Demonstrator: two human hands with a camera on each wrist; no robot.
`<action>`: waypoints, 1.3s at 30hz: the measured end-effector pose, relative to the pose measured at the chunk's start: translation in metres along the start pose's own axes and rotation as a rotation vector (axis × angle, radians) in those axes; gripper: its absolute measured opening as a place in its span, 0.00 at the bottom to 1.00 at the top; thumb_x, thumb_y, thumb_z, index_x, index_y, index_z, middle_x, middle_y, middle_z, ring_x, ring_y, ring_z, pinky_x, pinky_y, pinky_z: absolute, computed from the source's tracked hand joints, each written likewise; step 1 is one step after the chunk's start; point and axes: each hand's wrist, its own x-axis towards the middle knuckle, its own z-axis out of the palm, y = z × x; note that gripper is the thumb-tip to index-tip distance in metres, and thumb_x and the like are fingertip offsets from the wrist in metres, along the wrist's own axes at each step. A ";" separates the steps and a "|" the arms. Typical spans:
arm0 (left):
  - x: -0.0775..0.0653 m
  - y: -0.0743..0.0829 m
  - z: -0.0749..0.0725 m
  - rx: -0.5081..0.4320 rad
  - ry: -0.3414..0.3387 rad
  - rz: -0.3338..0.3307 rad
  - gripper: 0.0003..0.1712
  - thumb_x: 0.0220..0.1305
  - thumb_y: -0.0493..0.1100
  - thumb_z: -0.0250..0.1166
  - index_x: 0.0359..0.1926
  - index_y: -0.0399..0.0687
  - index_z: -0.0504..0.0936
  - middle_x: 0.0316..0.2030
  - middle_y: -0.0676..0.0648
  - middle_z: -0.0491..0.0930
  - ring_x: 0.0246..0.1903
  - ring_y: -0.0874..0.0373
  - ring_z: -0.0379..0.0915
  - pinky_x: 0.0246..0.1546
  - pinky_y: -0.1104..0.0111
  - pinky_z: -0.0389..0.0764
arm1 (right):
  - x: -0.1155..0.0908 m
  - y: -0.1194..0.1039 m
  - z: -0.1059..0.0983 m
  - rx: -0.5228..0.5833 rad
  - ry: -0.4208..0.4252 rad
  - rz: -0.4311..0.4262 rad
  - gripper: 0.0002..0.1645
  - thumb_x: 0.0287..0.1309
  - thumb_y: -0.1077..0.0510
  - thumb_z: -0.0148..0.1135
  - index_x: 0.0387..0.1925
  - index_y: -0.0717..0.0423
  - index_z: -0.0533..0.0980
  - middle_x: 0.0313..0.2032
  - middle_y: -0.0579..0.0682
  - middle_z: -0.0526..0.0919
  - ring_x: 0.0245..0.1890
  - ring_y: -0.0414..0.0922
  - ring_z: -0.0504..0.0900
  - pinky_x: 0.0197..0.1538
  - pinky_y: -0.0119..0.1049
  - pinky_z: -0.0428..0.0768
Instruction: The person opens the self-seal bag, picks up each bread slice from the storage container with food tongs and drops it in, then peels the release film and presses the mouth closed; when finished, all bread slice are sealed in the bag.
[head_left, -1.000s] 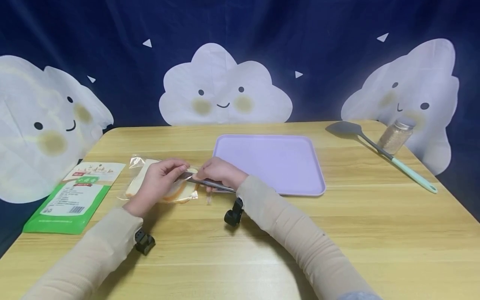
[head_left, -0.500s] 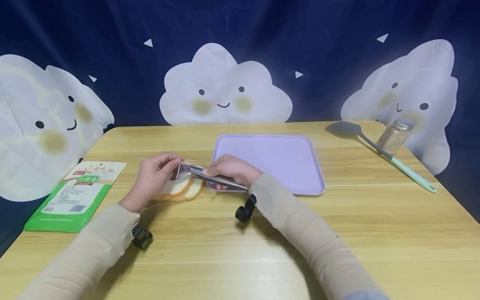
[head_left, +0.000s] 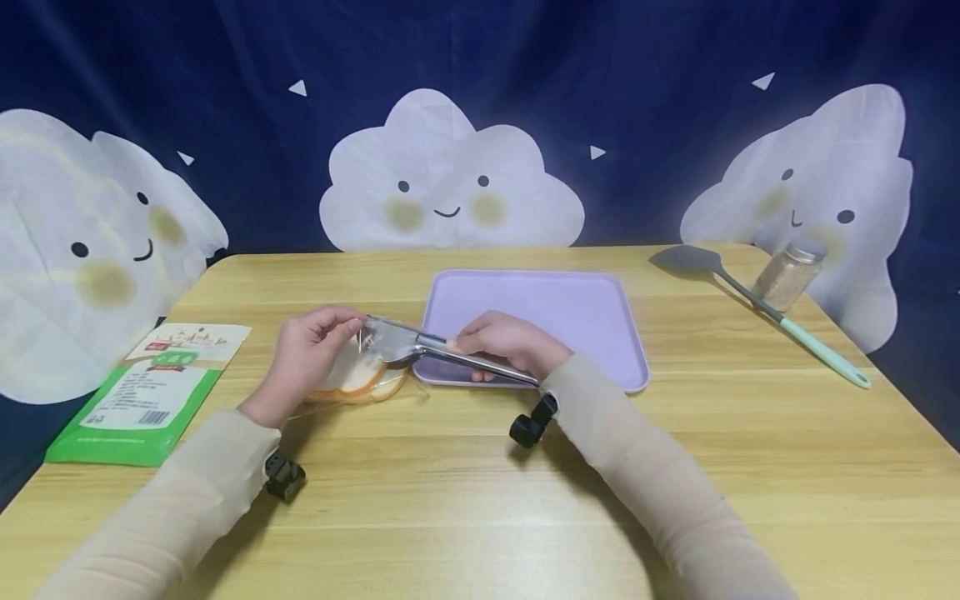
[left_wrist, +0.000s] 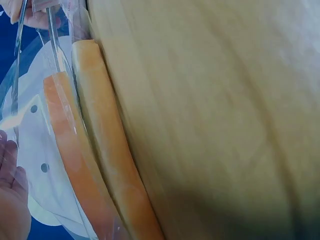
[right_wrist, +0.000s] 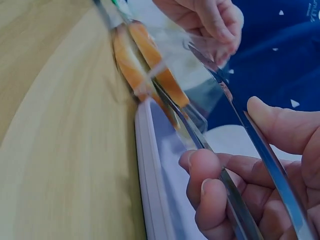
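Observation:
My right hand holds metal tongs, thumb on one arm and curled fingers on the other. Their arms are spread. The broad flat end of the tongs overlaps the mouth of a clear plastic bag in the head view. Inside the bag lie two slices of bread with orange-brown crusts; one tong arm reaches alongside them in the right wrist view. At the bag's upper edge, my left hand pinches the plastic between thumb and fingers. In the left wrist view the bread slices show edge-on, one over the other.
A lilac tray lies just right of the bread, under my right hand. To the left is a green and white packet. A grey spatula with a mint handle and a lidded jar are at the far right.
My right hand has moved right with the tongs, drawing them partly back from the bag, and more of their broad end shows. My left hand has shifted slightly left, still pinching the plastic.

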 end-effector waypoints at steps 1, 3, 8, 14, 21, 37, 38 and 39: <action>0.000 0.001 0.001 -0.007 0.002 0.006 0.07 0.61 0.36 0.61 0.35 0.35 0.83 0.35 0.38 0.84 0.33 0.82 0.69 0.34 0.86 0.70 | -0.003 0.002 -0.003 -0.005 0.001 -0.002 0.17 0.60 0.60 0.56 0.47 0.69 0.75 0.27 0.55 0.77 0.17 0.41 0.76 0.22 0.29 0.76; 0.000 0.001 0.002 -0.011 0.003 0.009 0.07 0.62 0.36 0.61 0.35 0.36 0.83 0.35 0.39 0.84 0.34 0.83 0.69 0.35 0.86 0.70 | -0.009 0.005 -0.009 -0.007 0.004 0.000 0.18 0.61 0.59 0.56 0.47 0.69 0.75 0.26 0.54 0.77 0.17 0.41 0.76 0.22 0.29 0.76; -0.002 0.000 0.003 0.008 -0.015 -0.026 0.09 0.62 0.38 0.61 0.36 0.37 0.84 0.37 0.39 0.84 0.36 0.84 0.67 0.39 0.85 0.69 | -0.024 0.015 -0.024 0.004 0.011 -0.001 0.19 0.61 0.59 0.56 0.49 0.70 0.74 0.25 0.53 0.77 0.17 0.40 0.76 0.22 0.28 0.76; -0.002 0.000 0.006 -0.029 -0.083 -0.057 0.09 0.62 0.37 0.61 0.39 0.37 0.83 0.39 0.39 0.83 0.38 0.84 0.67 0.41 0.85 0.69 | -0.040 0.027 -0.037 0.034 0.044 0.000 0.21 0.61 0.60 0.55 0.51 0.72 0.72 0.25 0.53 0.77 0.17 0.40 0.76 0.21 0.28 0.76; -0.002 0.000 0.010 -0.050 -0.118 -0.030 0.07 0.60 0.35 0.62 0.38 0.36 0.84 0.37 0.39 0.83 0.37 0.81 0.69 0.38 0.86 0.69 | -0.061 0.037 -0.055 0.065 0.106 -0.025 0.22 0.60 0.59 0.55 0.49 0.74 0.71 0.26 0.53 0.76 0.18 0.41 0.77 0.23 0.29 0.78; -0.001 0.000 0.011 0.002 -0.205 -0.049 0.09 0.62 0.38 0.61 0.39 0.39 0.84 0.40 0.41 0.83 0.46 0.52 0.74 0.48 0.63 0.73 | -0.105 0.061 -0.102 0.076 0.130 -0.055 0.19 0.64 0.59 0.50 0.46 0.74 0.71 0.24 0.52 0.79 0.21 0.41 0.77 0.25 0.30 0.77; -0.001 0.000 0.011 0.000 -0.207 -0.049 0.09 0.62 0.38 0.61 0.40 0.39 0.84 0.41 0.41 0.83 0.47 0.51 0.74 0.48 0.61 0.73 | -0.108 0.062 -0.105 0.085 0.133 -0.055 0.18 0.64 0.59 0.50 0.45 0.72 0.72 0.24 0.52 0.79 0.22 0.41 0.77 0.25 0.30 0.77; -0.001 0.000 0.011 -0.002 -0.209 -0.051 0.09 0.62 0.38 0.61 0.40 0.39 0.84 0.41 0.41 0.83 0.47 0.50 0.74 0.48 0.60 0.72 | -0.111 0.063 -0.108 0.096 0.135 -0.055 0.16 0.65 0.59 0.50 0.44 0.70 0.73 0.24 0.52 0.79 0.22 0.40 0.77 0.26 0.30 0.77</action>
